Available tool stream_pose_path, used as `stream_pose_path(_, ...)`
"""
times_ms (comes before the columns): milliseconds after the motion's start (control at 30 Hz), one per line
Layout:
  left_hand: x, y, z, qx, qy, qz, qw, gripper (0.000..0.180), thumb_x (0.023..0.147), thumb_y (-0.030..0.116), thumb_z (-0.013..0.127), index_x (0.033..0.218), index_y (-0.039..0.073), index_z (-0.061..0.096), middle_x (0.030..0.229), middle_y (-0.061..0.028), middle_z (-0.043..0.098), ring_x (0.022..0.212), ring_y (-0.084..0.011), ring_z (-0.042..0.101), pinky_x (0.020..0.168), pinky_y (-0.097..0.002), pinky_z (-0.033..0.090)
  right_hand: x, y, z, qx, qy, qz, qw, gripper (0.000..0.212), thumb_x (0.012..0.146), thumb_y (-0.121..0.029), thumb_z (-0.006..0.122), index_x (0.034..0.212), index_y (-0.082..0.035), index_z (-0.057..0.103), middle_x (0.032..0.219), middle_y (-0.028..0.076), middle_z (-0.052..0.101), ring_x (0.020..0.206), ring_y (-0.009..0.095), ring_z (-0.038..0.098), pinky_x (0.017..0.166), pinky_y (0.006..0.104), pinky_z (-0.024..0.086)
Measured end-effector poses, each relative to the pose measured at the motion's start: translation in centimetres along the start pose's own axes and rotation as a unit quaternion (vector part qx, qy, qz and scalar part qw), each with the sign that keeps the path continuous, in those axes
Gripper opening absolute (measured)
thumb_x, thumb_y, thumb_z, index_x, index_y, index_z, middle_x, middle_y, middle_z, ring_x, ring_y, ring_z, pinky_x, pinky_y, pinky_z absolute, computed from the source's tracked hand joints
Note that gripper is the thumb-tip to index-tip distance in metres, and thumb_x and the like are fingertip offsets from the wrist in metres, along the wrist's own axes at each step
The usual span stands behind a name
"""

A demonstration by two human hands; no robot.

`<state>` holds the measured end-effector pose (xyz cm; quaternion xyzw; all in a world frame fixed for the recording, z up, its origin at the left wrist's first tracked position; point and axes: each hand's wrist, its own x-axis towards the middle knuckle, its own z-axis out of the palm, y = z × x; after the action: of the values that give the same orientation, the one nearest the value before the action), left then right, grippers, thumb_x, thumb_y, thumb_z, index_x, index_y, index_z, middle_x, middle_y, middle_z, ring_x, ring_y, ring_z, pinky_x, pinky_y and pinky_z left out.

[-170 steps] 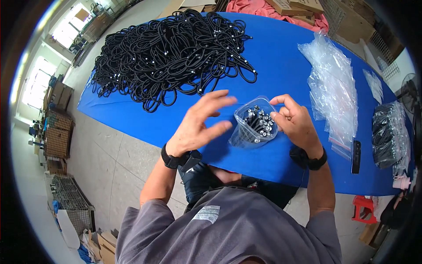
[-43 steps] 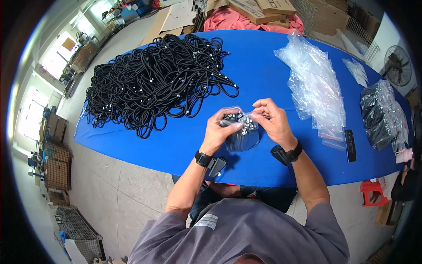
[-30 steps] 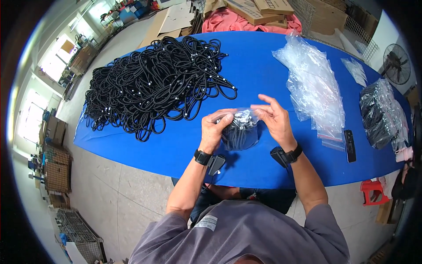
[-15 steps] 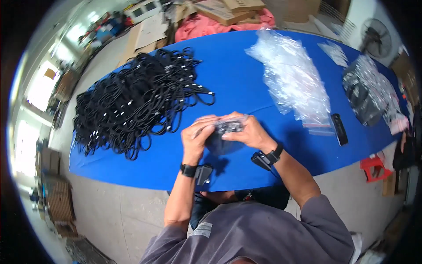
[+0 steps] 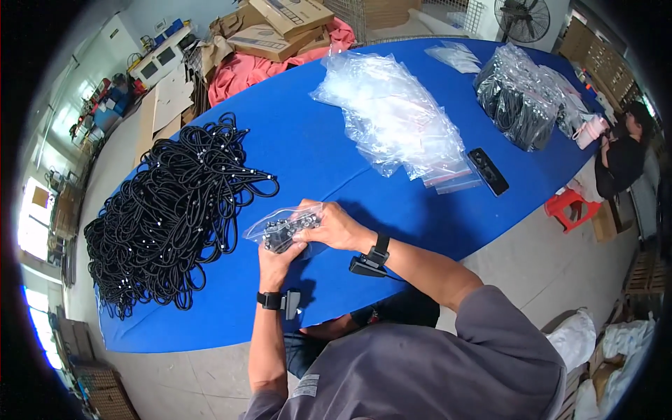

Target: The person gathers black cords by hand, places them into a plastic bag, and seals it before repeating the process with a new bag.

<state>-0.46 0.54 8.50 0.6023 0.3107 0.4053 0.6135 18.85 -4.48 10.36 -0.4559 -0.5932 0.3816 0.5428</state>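
Note:
Both hands grip a clear plastic bag point(image 5: 285, 232) above the near part of the table. Dark contents with shiny silvery bits show inside it, bunched near its mouth, and the bag's clear edge spreads to the left. My left hand point(image 5: 276, 263) is closed on the bag from below, some of its fingers hidden behind the plastic. My right hand point(image 5: 339, 228) pinches the bag's right side, thumb in front. To the left lies a big heap of black cord loops point(image 5: 164, 217) with small silvery ends.
Flat clear bags point(image 5: 392, 115) are spread in a stack on the blue table point(image 5: 280, 168), beside a black phone-like device point(image 5: 488, 171). Filled bags of black cords point(image 5: 521, 98) stand far right. A red stool point(image 5: 572, 206) and a seated person point(image 5: 621, 157) are beyond the right edge.
The view has turned right, so the table things appear further left. The bag has tilted, and its clear edge now spreads out to the left. Both hands still hold it.

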Motion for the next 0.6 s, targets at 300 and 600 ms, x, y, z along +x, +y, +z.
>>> stream_pose_path(300,1.1,0.1,0.2,-0.023,0.021,-0.023,0.999,0.035,0.078,0.0,0.083,0.11,-0.001,0.071,0.104,-0.0063,0.074,0.09,-0.0143,0.068,0.084,-0.0299,0.055,-1.7,0.6,-2.5,-0.275,-0.097,0.012,0.957,0.059,0.08,-0.033,0.081,0.12,0.002,0.056,0.109,0.027,0.067,0.103,0.043,0.066,0.085,0.0515,0.052)
stream_pose_path(600,4.1,2.2,3.6,-0.064,-0.067,-0.044,0.995,0.037,0.076,0.003,0.085,0.11,-0.001,0.071,0.104,-0.0067,0.074,0.091,-0.0142,0.068,0.085,-0.0311,0.055,-3.3,-1.7,-7.0,-0.4,-0.157,0.061,0.901,0.042,0.087,-0.028,0.072,0.113,0.002,0.059,0.093,0.023,0.066,0.094,0.046,0.063,0.082,0.0546,0.05)
